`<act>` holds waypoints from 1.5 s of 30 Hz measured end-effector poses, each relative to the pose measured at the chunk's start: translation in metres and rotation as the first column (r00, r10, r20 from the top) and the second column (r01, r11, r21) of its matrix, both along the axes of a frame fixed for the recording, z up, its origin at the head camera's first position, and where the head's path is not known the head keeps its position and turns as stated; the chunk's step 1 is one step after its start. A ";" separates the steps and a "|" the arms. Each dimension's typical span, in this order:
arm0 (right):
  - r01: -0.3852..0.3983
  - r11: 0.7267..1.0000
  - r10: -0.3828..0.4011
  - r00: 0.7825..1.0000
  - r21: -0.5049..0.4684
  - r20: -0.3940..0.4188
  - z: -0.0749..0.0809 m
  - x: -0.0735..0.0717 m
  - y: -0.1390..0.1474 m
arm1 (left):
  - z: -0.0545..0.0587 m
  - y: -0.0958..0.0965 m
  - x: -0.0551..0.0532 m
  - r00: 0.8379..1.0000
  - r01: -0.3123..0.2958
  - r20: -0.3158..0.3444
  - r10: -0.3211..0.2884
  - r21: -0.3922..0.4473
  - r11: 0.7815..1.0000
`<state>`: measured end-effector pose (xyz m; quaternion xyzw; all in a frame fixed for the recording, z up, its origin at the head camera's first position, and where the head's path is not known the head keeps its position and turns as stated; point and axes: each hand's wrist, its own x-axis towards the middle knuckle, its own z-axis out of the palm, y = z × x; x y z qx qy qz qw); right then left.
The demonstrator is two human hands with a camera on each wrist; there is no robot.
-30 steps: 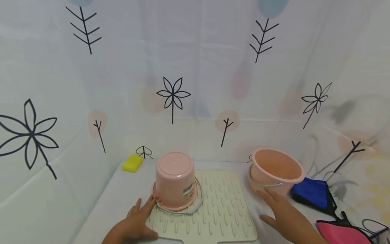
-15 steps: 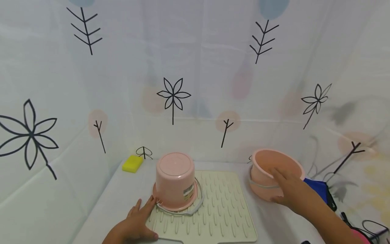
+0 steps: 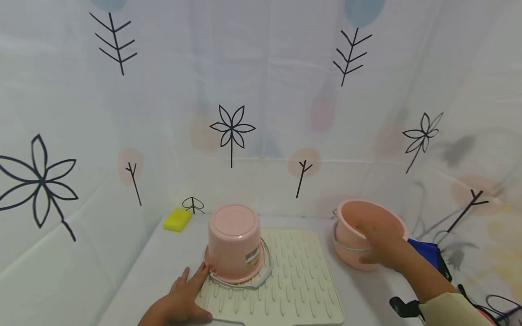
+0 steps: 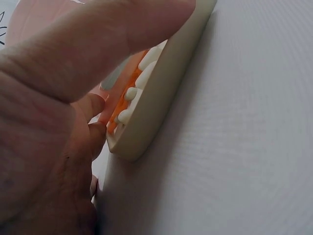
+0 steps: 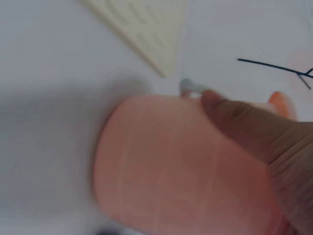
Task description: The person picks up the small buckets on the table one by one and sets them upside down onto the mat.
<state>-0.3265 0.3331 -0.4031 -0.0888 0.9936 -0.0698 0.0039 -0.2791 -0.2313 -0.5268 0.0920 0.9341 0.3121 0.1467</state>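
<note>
An upside-down pink bucket sits on a cream ridged board, its handle lying around its rim. My left hand lies spread at the board's left corner; its fingertips are at this bucket's rim. In the left wrist view the thumb stretches over the board's edge. To the right of the board stands a second pink bucket, upright with its mouth showing. My right hand grips its near rim, fingers inside and thumb outside. The right wrist view shows the thumb against the bucket's wall.
A yellow sponge lies at the back left of the white surface. Behind the right forearm, a blue cloth item with black edging is partly hidden. A patterned white curtain hangs behind everything.
My right hand has moved up from in front of the upright bucket and taken hold of its rim. Left hand, board and both buckets stay in place.
</note>
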 end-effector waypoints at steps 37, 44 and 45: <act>0.120 0.992 -0.117 0.992 0.046 -0.055 -0.026 0.021 0.004 | 0.002 0.005 0.000 0.999 0.035 0.012 -0.035 0.024 0.999; 0.103 0.992 -0.094 0.989 0.072 -0.118 -0.029 0.025 0.004 | 0.000 0.003 0.000 0.999 0.033 0.003 -0.033 0.013 0.999; 0.101 0.992 -0.091 0.988 0.077 -0.123 -0.030 0.025 0.003 | 0.000 0.003 0.000 1.000 0.026 0.005 -0.027 0.013 1.000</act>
